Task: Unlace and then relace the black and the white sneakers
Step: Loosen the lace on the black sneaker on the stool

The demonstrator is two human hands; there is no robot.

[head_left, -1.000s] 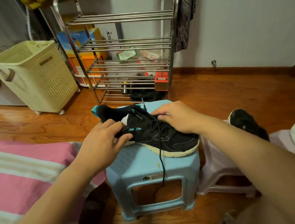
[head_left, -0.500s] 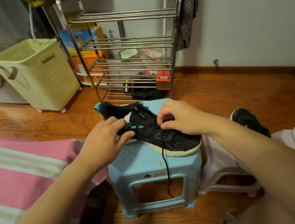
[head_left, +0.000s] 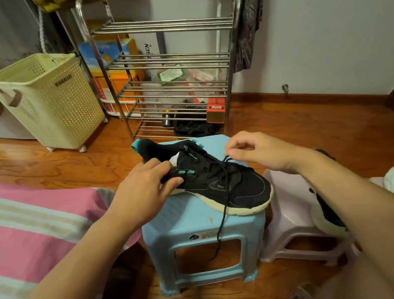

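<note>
Two hands work one black sneaker (head_left: 220, 178), which lies on its side on a blue stool (head_left: 197, 223). The left hand (head_left: 144, 189) grips its collar, fingers curled over the edge. The right hand (head_left: 255, 152) pinches the black lace (head_left: 224, 209) (its loose end dangles past the stool's front).

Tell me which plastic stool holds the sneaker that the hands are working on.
The light blue plastic stool, holding the black sneaker being worked on. The pale pink plastic stool stands beside it.
</note>
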